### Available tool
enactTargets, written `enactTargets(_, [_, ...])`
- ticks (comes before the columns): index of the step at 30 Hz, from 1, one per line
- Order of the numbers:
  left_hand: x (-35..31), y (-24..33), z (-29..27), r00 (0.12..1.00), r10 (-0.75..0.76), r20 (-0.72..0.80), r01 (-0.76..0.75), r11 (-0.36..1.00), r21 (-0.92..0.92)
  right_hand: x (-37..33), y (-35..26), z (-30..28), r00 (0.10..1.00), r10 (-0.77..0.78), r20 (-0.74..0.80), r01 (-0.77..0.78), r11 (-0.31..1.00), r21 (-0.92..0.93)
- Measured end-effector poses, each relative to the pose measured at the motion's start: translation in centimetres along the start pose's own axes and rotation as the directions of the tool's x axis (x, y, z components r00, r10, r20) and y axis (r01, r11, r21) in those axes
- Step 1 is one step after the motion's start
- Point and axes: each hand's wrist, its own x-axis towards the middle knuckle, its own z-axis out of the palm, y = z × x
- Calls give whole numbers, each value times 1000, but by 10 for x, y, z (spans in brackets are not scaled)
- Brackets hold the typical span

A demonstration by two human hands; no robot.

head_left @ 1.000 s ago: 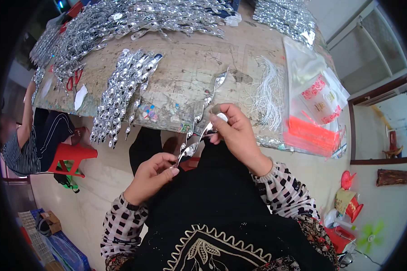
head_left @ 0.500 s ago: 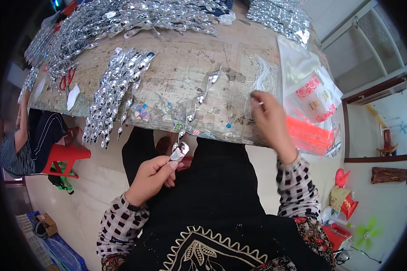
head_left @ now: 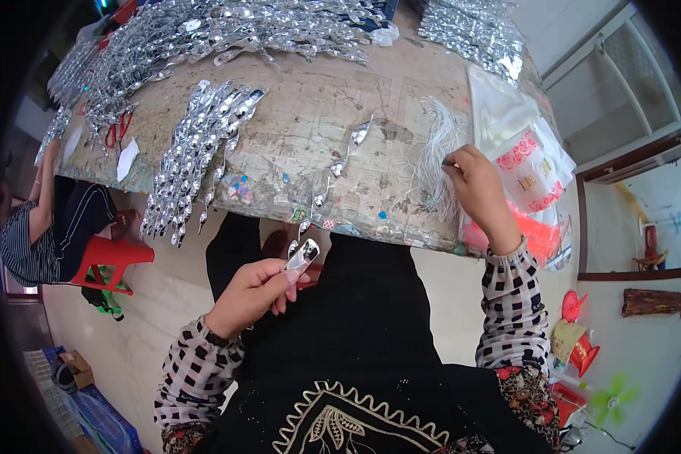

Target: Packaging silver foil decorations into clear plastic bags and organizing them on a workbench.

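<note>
In my left hand (head_left: 251, 296) I pinch the near end of a twisted silver foil strand (head_left: 339, 165), whose wide shiny tip stands up from my thumb and fingers. From there the strand runs over the table's front edge and lies on the tabletop. My right hand (head_left: 483, 189) is at a bundle of thin white strings (head_left: 439, 144) on the right of the table. Its thumb and fingertips are pinched together at the bundle's right side, seemingly on the strings; how many is too fine to tell.
The worn table (head_left: 303, 91) carries a hanging bunch of silver strands (head_left: 197, 151), larger heaps behind, and red-handled scissors (head_left: 118, 129). Clear plastic bags (head_left: 499, 106) and red packaging (head_left: 533, 234) lie at the right. Another person (head_left: 34, 234) sits at the far left.
My right hand has moved right and slightly away from me, onto the white strings. My left hand keeps hold of the silver strand, nearly still.
</note>
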Motion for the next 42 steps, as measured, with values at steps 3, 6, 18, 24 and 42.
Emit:
enactTargets(3, [1,3,0,1000,-5,2,5,1000,-23,-2,-3,-10,997,-25,75,28,999,-37])
enactTargets(6, [5,11,2,1000,8,5,-8,999,-39,-3,-13,-22,998,37,50,-41,995,96])
enactTargets(18, [13,7,10,999,52,9,-51,994,-94,-16,-66,-42,994,-103,-22,104,915,391])
enactTargets(24, [16,32,23,994,111,-11,-112,988,-108,-19,-79,-34,982,-185,42,163,935,314])
enactTargets(42, [20,46,31,975,214,-54,-218,970,-109,-29,-122,-8,909,-245,339,15,830,558])
